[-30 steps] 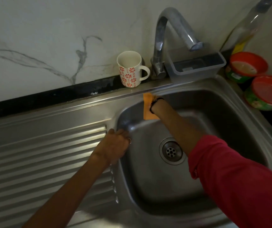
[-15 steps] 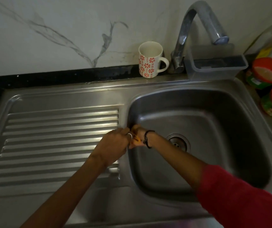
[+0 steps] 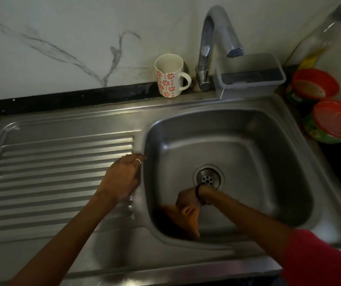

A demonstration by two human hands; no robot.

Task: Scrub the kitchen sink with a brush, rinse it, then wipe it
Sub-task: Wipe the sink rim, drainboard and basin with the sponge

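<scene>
orange cloth [image 3: 177,220] in right hand [image 3: 188,203] grip, pressed low against sink [image 3: 289,162] wall

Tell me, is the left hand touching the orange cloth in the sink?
Apart. The head view shows the left hand resting on the sink rim, with bare steel between it and the orange cloth under the right hand.

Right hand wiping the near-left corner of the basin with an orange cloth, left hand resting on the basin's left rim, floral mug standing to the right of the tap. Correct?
Not quite: in the head view the floral mug stands left of the tap, not right. The right hand with the orange cloth and the left hand on the rim are as stated.
</scene>
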